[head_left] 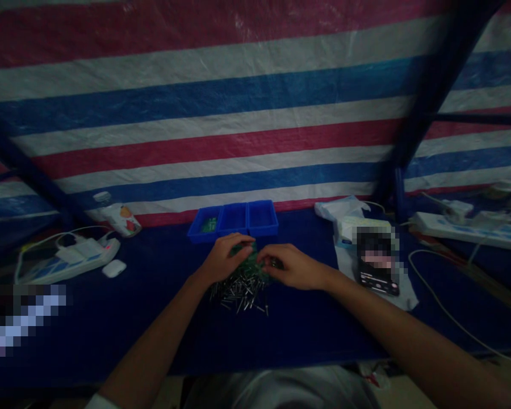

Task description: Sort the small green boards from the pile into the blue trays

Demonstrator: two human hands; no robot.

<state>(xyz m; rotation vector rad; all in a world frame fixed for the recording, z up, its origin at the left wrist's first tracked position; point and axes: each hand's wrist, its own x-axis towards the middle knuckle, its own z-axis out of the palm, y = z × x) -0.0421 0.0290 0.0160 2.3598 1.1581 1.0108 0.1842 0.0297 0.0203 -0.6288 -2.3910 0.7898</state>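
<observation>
Both hands meet over a pile of thin, shiny metal pins (243, 292) on the blue table, just in front of a blue tray. My left hand (227, 260) is curled, its thumb and fingers around green pieces (250, 262) that look like small circuit boards. My right hand (296, 267) faces it from the other side, thumb and fingers bent together at the edge of the green pieces. What sits between those fingertips is too dark and small to make out. More green pieces (209, 225) lie in the tray's left compartment.
The three-part blue tray (263, 232) stands behind my hands. Left are a power strip (83, 262), a white case (114, 268) and a bottle (125, 220). Right are a phone (378, 267) on white paper, a plastic bag (343, 209), another power strip (472, 230) and a cable (436, 309).
</observation>
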